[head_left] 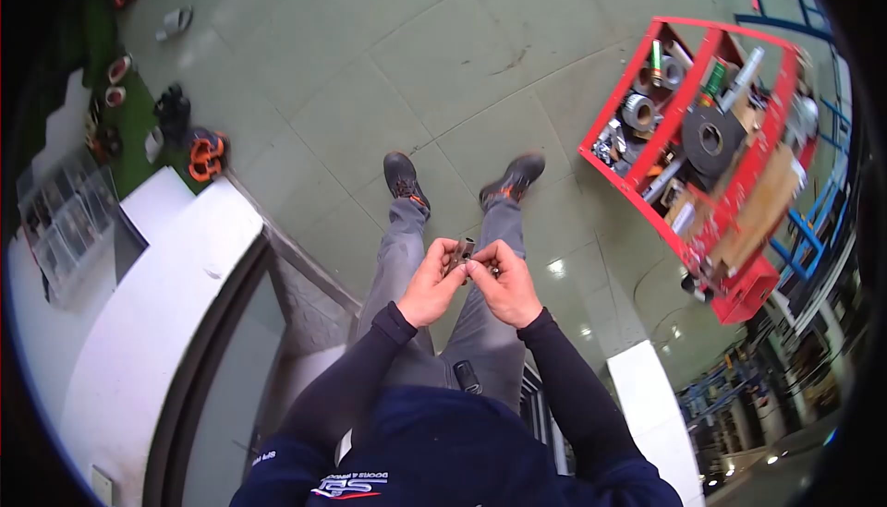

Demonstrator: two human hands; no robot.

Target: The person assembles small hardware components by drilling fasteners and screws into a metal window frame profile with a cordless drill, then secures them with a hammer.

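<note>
Small metal parts (467,247) are held between both hands, in front of my lap. My left hand (431,287) has its fingers closed round a short metal piece, with the thumb pressed on it. Close against it, my right hand (504,289) pinches the metal parts from the other side, and more metal shows near its curled fingers. The fingertips of the two hands nearly touch. The exact shape of the parts is too small to tell.
A red cart (721,202) with tape rolls and tubes stands at the right. White counters (157,295) are at the left, with a clear compartment box (69,216). Shoes (205,154) lie at the upper left. Blue racks (813,239) stand at the far right.
</note>
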